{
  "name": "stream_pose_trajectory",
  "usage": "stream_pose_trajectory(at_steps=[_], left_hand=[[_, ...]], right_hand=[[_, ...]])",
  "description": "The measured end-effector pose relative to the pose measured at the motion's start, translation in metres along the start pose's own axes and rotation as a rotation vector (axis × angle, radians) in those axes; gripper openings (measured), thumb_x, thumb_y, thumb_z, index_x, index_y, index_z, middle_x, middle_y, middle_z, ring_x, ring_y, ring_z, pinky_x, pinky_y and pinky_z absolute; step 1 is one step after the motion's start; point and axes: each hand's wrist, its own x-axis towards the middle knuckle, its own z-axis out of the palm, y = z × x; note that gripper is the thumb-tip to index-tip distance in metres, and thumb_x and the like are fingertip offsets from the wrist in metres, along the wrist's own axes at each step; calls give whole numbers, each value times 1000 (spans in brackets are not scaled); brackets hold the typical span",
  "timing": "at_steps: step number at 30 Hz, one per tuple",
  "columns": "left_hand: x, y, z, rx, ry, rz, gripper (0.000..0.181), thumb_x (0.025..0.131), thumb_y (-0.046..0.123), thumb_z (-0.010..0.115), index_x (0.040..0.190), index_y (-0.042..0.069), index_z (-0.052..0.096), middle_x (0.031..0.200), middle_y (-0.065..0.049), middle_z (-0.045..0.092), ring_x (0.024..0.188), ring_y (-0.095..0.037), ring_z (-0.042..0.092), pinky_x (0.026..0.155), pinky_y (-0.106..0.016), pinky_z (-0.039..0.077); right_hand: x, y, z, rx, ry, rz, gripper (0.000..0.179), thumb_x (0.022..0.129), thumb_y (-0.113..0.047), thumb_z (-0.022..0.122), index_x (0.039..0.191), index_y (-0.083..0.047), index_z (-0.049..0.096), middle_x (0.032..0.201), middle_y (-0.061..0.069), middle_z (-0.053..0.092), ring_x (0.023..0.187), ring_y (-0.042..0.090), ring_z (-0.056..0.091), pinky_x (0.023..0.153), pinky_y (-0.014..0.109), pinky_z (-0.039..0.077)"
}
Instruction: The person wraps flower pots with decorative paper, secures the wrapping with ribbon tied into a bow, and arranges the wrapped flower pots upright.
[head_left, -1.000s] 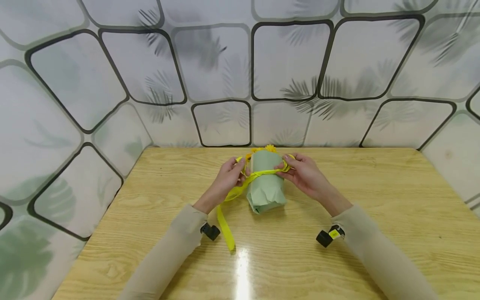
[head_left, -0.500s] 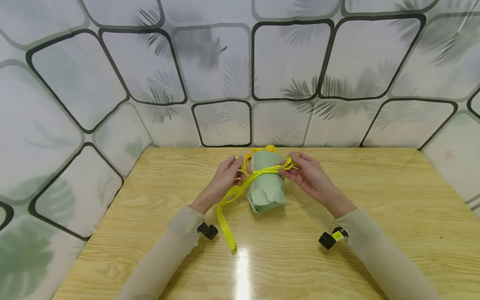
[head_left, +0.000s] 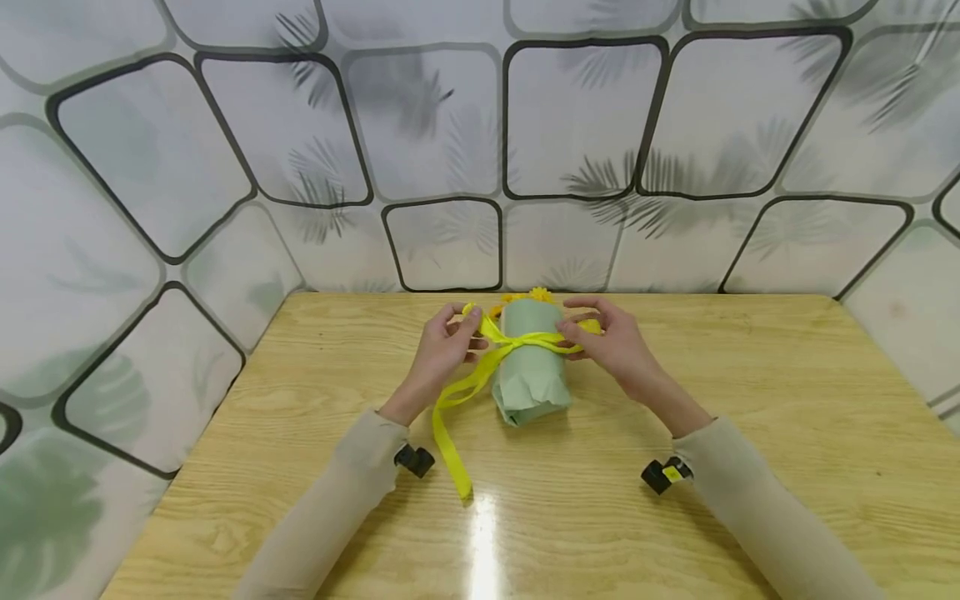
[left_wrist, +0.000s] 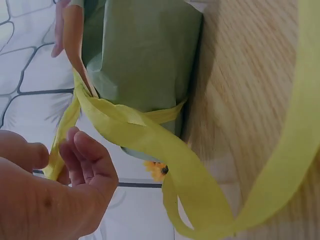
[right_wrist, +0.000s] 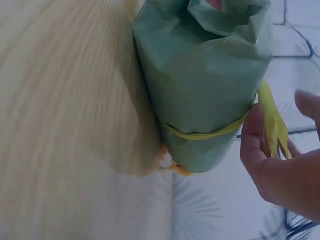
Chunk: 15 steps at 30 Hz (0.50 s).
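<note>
A yellow ribbon (head_left: pixel 516 343) is tied round a bundle wrapped in pale green paper (head_left: pixel 531 375), which lies on the table. The crossing of the ribbon sits on top, with a loop toward the right. My left hand (head_left: pixel 444 346) pinches an upper ribbon strand left of the bundle; a long tail (left_wrist: pixel 170 150) hangs below it onto the table. On the other side my right hand (head_left: pixel 611 342) has its fingers loosely spread beside the ribbon loop (right_wrist: pixel 272 120), thumb apart from it. Orange-yellow flowers (head_left: pixel 538 295) show at the bundle's far end.
The wooden table (head_left: pixel 712 375) runs back to a patterned curtain (head_left: pixel 577 125) with dark outlines and leaf shapes. Each wrist carries a small black camera (head_left: pixel 415 460). The ribbon's loose end (head_left: pixel 461 483) lies toward the table's front.
My right hand has loosened its fingers from the ribbon loop, which now spreads to the right. My left hand has drawn its strand slightly outward to the left. The bundle stays put.
</note>
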Motion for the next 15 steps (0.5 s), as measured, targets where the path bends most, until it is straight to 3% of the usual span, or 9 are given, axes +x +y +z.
stream_pose_trajectory(at_steps=[4, 6, 8, 11, 15], left_hand=[[-1, 3, 2, -17, 20, -18, 46, 103, 28, 64, 144, 11, 52, 99, -10, 75, 87, -19, 73, 92, -49, 59], [-1, 4, 2, -38, 29, -9, 45, 102, 23, 65, 143, 10, 53, 101, -10, 76, 94, -26, 74, 93, -47, 60], [0, 5, 3, -76, 31, 3, 40, 103, 19, 64, 140, 10, 54, 102, -10, 75, 99, -31, 73, 91, -42, 61], [0, 5, 3, -135, 26, 7, 35, 104, 15, 61, 138, 9, 53, 100, -7, 71, 96, -28, 73, 85, -31, 62], [-1, 5, 5, -173, 20, -18, 36, 105, 14, 58, 140, 8, 49, 100, -5, 67, 83, -14, 70, 76, -22, 59]], right_hand=[[1, -10, 10, -407, 4, -244, 46, 94, -27, 77, 135, -12, 65, 122, 12, 67, 106, 26, 66, 85, 43, 56], [3, -16, 16, -547, -14, -374, 38, 92, -23, 79, 128, -11, 72, 117, 12, 70, 103, 26, 64, 81, 40, 51], [7, -23, 24, -618, -62, -461, 31, 92, -19, 78, 122, -9, 76, 110, 11, 71, 93, 25, 64, 76, 37, 51], [13, -30, 34, -697, -125, -494, 22, 94, -17, 75, 114, -10, 80, 102, 8, 74, 84, 20, 64, 69, 33, 49], [18, -27, 40, -736, -119, -491, 13, 93, -15, 76, 103, -9, 83, 95, 5, 76, 81, 18, 67, 68, 31, 51]])
